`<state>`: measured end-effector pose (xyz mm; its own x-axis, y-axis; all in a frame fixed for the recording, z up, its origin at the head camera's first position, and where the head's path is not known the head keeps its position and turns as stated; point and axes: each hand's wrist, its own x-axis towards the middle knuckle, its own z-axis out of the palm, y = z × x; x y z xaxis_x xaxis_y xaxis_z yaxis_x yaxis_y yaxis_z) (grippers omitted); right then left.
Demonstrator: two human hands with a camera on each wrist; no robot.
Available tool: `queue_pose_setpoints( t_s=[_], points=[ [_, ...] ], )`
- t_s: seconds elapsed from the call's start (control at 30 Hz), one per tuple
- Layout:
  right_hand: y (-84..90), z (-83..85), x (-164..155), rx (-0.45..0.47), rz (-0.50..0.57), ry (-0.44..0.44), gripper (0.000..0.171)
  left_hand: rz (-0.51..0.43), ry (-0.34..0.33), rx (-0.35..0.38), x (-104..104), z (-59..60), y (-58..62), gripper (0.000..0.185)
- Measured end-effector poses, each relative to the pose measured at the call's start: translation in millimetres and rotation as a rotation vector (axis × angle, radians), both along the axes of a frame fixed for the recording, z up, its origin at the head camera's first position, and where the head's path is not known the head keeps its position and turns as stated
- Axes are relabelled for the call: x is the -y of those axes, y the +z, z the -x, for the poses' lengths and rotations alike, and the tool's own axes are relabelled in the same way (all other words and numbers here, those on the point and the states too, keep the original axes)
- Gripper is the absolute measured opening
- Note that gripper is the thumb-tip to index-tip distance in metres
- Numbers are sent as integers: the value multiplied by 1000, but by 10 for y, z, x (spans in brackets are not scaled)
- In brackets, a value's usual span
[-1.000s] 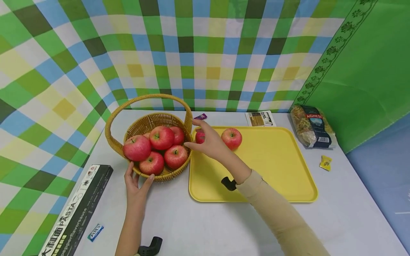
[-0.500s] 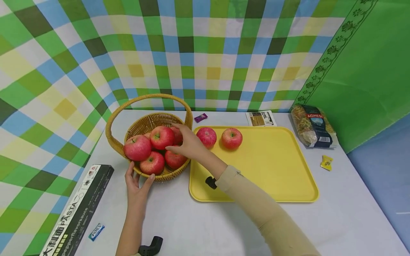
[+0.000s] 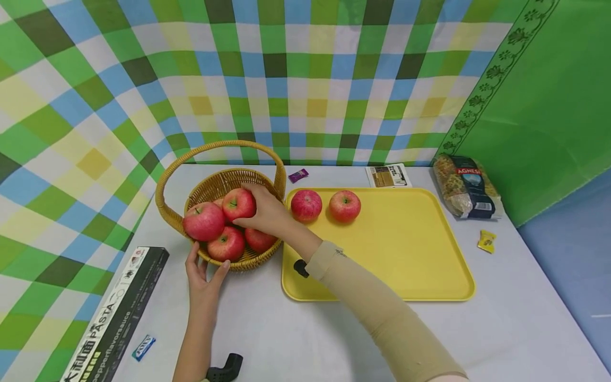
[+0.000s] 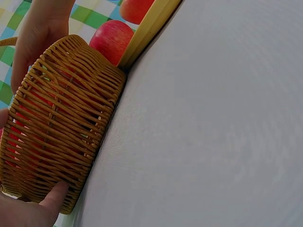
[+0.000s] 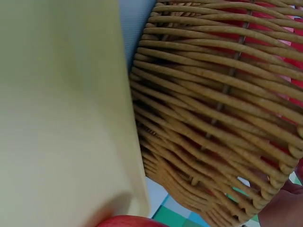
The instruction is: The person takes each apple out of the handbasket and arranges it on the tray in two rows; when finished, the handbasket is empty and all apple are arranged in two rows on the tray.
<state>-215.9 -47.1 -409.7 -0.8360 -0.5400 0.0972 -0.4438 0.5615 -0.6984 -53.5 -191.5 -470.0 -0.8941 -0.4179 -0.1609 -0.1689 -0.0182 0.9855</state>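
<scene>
The wicker basket (image 3: 258, 261), with a tall arched handle, holds several red apples. My right hand (image 3: 267, 212) reaches in from the right, its thumb and fingers around the upper middle apple (image 3: 237, 203). Part of that hand also shows behind the basket in the left wrist view. At the basket's near left side, my left hand (image 3: 204, 281) holds the wicker wall, with the thumb (image 4: 57, 195) against the weave. Beside the basket lies a yellow tray (image 3: 382, 254) bearing two apples, a darker one (image 3: 306, 206) and a lighter one (image 3: 345, 206).
A long black pasta box (image 3: 124, 307) and a small blue packet (image 3: 143, 347) lie at left. Behind the tray are a purple wrapper (image 3: 298, 175) and a printed card (image 3: 389, 176). A pasta bag (image 3: 465, 187) and yellow sachet (image 3: 487, 241) are at right.
My right hand has moved left from over the tray's corner into the basket, closing around the upper middle apple. The left hand and the basket have stayed put.
</scene>
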Motion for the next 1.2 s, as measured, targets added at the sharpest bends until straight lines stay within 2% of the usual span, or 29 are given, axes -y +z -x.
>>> queue_pose_setpoints(
  t_s=[0.37, 0.77, 1.0, 1.2],
  points=[
    [25, 7, 36, -18, -21, -7, 84, 21, 4, 6, 6, -19, 4, 85],
    [91, -48, -74, -45, 38, 5, 79, 6, -1, -2, 4, -18, 2, 85],
    [242, -117, -273, -60, 80, 32, 80, -4, -1, 1, -6, -20, 23, 86],
    [409, -186, -512, -30, 145, 26, 83, -3, -1, 17, -9, -15, 34, 87]
  ],
)
